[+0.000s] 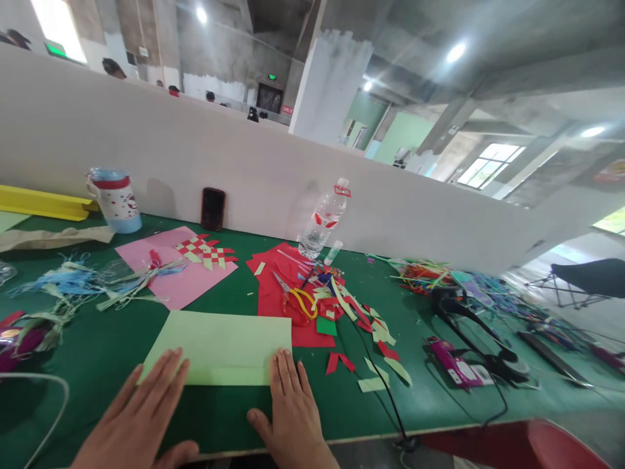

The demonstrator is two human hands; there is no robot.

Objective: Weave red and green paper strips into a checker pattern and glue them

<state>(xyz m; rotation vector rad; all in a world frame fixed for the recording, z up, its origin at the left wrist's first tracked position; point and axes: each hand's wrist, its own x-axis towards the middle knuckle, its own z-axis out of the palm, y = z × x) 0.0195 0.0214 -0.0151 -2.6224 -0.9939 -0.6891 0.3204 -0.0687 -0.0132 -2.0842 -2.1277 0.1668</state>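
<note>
A light green sheet of paper (pixel 224 345) lies on the green table in front of me, with a faint crease near its lower edge. My left hand (pixel 144 410) rests with stretched fingers on its lower left corner. On the lower right corner lie the fingertips of my right hand (pixel 293 404), flat, with the thumb apart. Just beyond the sheet, scissors (pixel 297 296) with yellow and orange handles rest on red paper (pixel 271 299). Red and pale green paper scraps (pixel 374 326) are strewn to the right of it.
Woven red-and-green paper pieces (pixel 208 252) lie on pink paper (pixel 195 280). A plastic bottle (pixel 322 225), glue stick (pixel 333 253), phone (pixel 213 208) and patterned cup (pixel 117 202) stand by the partition (pixel 244 169). A black cable (pixel 378 365) crosses the right side, near a headset (pixel 478 332).
</note>
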